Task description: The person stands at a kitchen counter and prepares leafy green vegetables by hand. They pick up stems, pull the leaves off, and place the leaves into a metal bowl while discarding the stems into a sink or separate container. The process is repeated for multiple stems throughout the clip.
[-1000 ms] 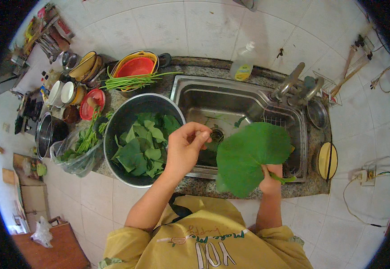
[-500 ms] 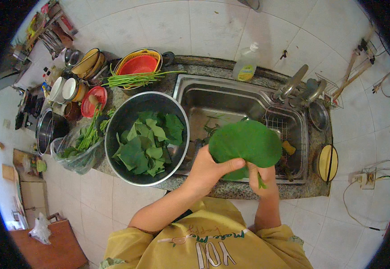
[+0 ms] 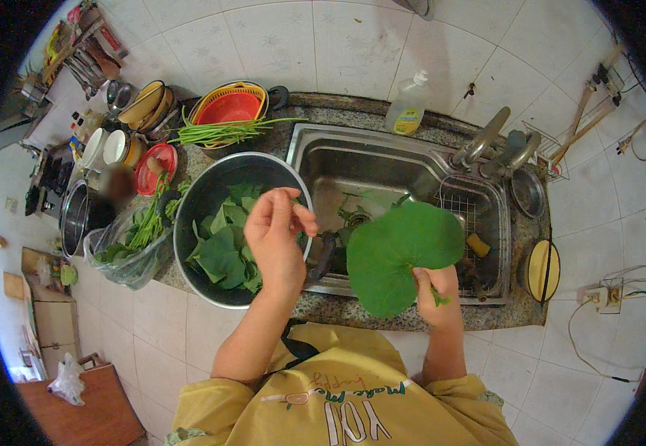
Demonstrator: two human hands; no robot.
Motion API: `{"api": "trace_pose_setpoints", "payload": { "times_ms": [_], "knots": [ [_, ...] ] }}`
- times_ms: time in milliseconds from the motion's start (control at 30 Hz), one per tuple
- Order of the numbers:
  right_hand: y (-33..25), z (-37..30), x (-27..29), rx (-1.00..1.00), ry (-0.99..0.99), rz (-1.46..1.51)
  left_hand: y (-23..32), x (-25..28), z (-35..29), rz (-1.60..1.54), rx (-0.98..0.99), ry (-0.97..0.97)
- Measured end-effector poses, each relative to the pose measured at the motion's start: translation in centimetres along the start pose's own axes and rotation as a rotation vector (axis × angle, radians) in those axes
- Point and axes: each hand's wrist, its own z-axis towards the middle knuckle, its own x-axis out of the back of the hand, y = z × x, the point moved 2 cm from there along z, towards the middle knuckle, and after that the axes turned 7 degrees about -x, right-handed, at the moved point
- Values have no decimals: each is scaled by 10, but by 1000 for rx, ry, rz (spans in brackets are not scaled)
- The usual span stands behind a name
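Note:
A large round green leaf [image 3: 390, 260] is spread over the front of the sink, its stalk pinched in my right hand [image 3: 440, 297] below the blade. A short piece of green stem sticks out by the thumb. Above the right side of a deep metal pot [image 3: 189, 281], my left hand [image 3: 274, 241] hangs with its fingers loosely bent and apart, nothing visible in them. Torn green leaves [image 3: 222, 249] lie heaped inside the pot, partly hidden by that hand. Dark green scraps [image 3: 356, 215] rest on the sink bottom behind the leaf.
The steel sink [image 3: 323, 137] has a faucet [image 3: 486, 137] at its far right and a wire rack inside. Green stalks [image 3: 226, 132] lie across stacked baskets behind the pot. A plastic bag [image 3: 126, 271] of greens stands left. A soap bottle [image 3: 407, 108] stands behind the sink.
My left hand has left the large leaf and moved left over the pot. The leaf, still in my right hand, has tilted so more of its blade hangs toward me.

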Motion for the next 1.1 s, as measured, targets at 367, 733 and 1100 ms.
{"api": "trace_pose_setpoints", "payload": {
  "times_ms": [367,733,1100],
  "knots": [
    [-18,13,-12,-110,-129,146,7,-54,-40,579,-235,-1048],
    [-18,18,-6,-521,-167,434,18,-20,-3,305,-149,-454],
    [-26,28,-12,-387,-337,475,19,-24,-23,755,-766,-929]
  ]
}}
